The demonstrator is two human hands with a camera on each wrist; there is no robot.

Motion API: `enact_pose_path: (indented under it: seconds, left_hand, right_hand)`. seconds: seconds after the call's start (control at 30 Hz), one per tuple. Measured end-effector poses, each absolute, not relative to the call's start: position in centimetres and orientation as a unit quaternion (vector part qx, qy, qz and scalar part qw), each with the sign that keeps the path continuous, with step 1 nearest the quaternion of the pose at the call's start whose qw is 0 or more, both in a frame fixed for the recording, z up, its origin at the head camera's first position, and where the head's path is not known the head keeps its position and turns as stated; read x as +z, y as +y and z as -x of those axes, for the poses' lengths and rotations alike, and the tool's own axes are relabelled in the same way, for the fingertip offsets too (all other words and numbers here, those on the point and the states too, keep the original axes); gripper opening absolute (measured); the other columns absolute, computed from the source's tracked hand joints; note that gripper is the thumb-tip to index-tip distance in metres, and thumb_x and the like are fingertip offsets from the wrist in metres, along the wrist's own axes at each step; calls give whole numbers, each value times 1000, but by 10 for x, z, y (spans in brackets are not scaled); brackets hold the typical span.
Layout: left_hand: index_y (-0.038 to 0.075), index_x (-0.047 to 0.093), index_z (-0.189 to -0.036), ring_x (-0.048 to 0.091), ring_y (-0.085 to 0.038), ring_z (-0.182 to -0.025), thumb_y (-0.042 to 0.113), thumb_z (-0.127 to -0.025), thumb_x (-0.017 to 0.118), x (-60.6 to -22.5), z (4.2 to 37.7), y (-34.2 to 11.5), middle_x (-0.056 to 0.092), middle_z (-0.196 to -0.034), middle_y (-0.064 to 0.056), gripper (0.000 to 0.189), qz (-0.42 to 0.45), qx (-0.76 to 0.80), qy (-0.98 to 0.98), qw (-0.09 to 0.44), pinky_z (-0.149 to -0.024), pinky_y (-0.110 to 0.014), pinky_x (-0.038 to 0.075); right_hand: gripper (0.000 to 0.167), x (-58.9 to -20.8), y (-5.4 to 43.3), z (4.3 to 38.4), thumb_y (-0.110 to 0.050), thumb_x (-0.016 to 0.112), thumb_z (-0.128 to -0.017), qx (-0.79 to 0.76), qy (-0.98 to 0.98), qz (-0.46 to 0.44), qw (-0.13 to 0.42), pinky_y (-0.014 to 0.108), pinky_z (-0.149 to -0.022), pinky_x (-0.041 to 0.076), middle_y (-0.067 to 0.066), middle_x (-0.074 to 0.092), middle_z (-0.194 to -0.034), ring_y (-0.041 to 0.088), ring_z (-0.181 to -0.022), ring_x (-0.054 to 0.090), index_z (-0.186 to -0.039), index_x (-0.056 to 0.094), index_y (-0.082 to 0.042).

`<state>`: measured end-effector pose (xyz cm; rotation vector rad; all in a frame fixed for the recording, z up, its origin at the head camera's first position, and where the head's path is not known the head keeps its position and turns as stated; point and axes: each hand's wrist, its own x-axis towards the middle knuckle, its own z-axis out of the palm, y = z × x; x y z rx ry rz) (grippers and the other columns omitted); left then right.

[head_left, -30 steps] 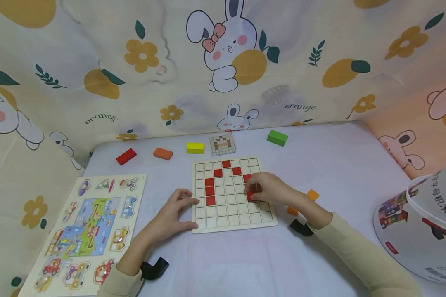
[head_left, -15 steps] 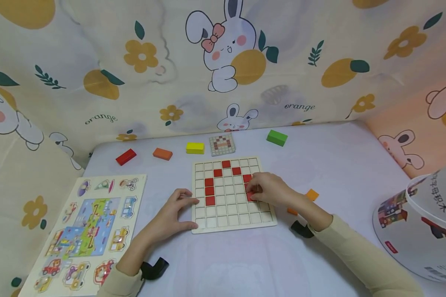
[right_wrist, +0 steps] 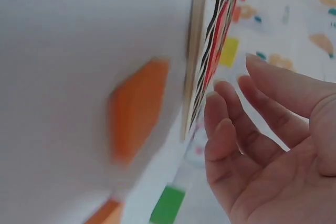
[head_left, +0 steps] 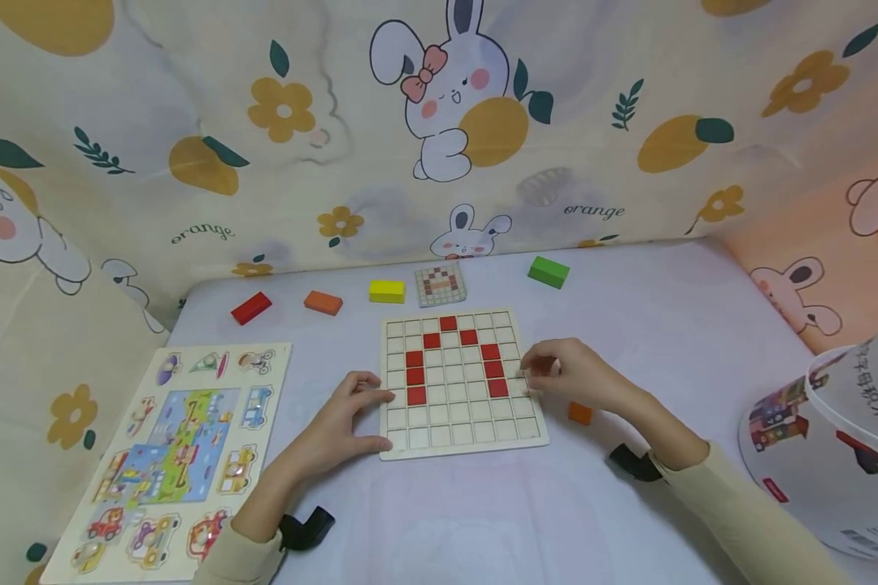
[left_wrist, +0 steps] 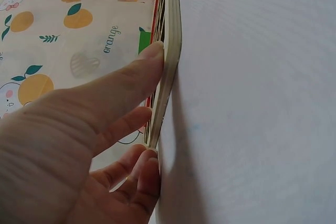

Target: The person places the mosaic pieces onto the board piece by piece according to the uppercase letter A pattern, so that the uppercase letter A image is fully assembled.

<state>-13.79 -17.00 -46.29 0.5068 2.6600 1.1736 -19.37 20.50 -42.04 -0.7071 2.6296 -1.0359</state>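
Observation:
A cream grid board (head_left: pixel 439 431) lies on the white table, with several red square tiles (head_left: pixel 415 376) set in an arch on its squares. At its left edge my left hand (head_left: pixel 336 422) rests; in the left wrist view the thumb (left_wrist: pixel 152 51) and fingertips touch the board's side. My right hand (head_left: pixel 578 374) hovers by the right edge, fingers loosely bent and thumb apart, holding nothing in the right wrist view. Below that hand lies an orange block (head_left: pixel 580 413); the right wrist view shows it nearer, plus part of a second orange block (right_wrist: pixel 105 212).
Behind the board stand a patterned card (head_left: pixel 441 284) and red (head_left: pixel 251 308), orange (head_left: pixel 323 302), yellow (head_left: pixel 387 292) and green blocks (head_left: pixel 549 272). A vehicle puzzle board (head_left: pixel 274 378) lies left. On the right is a white bucket (head_left: pixel 827 455).
The right hand has let go of the red tile at the arch's right foot and drawn back rightward off the board. Left hand stays at the edge.

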Motion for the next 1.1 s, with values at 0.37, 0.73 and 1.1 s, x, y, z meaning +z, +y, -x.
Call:
enact_pose_path:
  seconds: [0.37, 0.73, 1.1]
  left_hand:
    - [12, 64, -132, 42, -23, -123, 20, -74, 90, -460, 137, -168, 42, -139, -5, 64, -169, 392, 899, 95, -108, -45, 40]
    - [13, 63, -132, 42, -22, -124, 20, -73, 90, -461, 137, -169, 42, -138, -4, 65, -166, 395, 898, 99, -110, -44, 39]
    - [12, 64, -131, 42, -22, -123, 19, -74, 89, -460, 137, -169, 42, -137, -5, 63, -175, 402, 893, 99, -110, -46, 38]
  right_hand:
    - [31, -421, 264, 162, -11, 84, -78, -340, 904, 220, 135, 26, -68, 45, 1, 57, -87, 18, -78, 51, -103, 68, -5]
    - [27, -430, 261, 158, -5, 81, -79, -365, 890, 216, 165, 24, -65, 47, 3, 55, -85, 15, -74, 52, -100, 66, -4]
    - [27, -431, 257, 158, 0, 80, -79, -353, 891, 219, 183, 25, -64, 46, -1, 58, -86, 16, -75, 52, -95, 62, -11]
